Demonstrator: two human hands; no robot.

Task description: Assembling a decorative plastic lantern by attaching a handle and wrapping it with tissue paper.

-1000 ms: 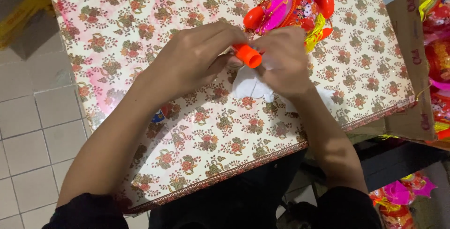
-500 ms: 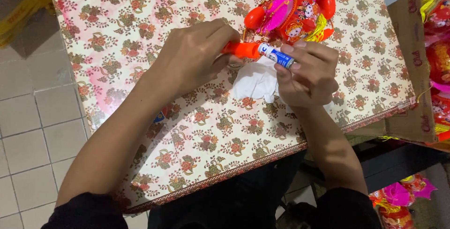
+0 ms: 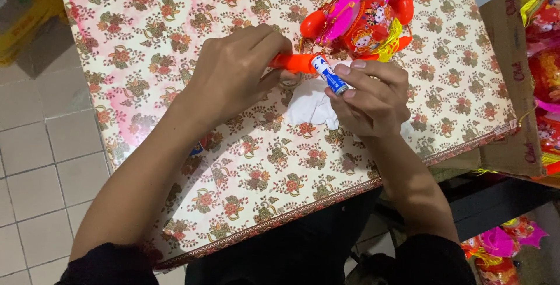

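Over a table (image 3: 175, 40) covered in a floral cloth of pink, red and green, we look down at our two bare hands working close together near the far edge. Our left hand (image 3: 236, 75) has its fingers closed around an orange tube (image 3: 294, 62), which lies roughly level and points to the right. Our right hand (image 3: 370, 101) pinches a blue and white battery (image 3: 329, 75) between thumb and fingertips, its upper end touching the open mouth of the tube, the battery tilted down to the right. Just under both hands, a crumpled white tissue (image 3: 309, 107) rests on the cloth. Just beyond the hands sits a bright toy lantern (image 3: 361, 14) in red, pink and yellow. At the right edge, beside the table, stands an open cardboard box (image 3: 510, 69) with more red and yellow toys inside. Pale floor tiles (image 3: 35, 162) show on the left.
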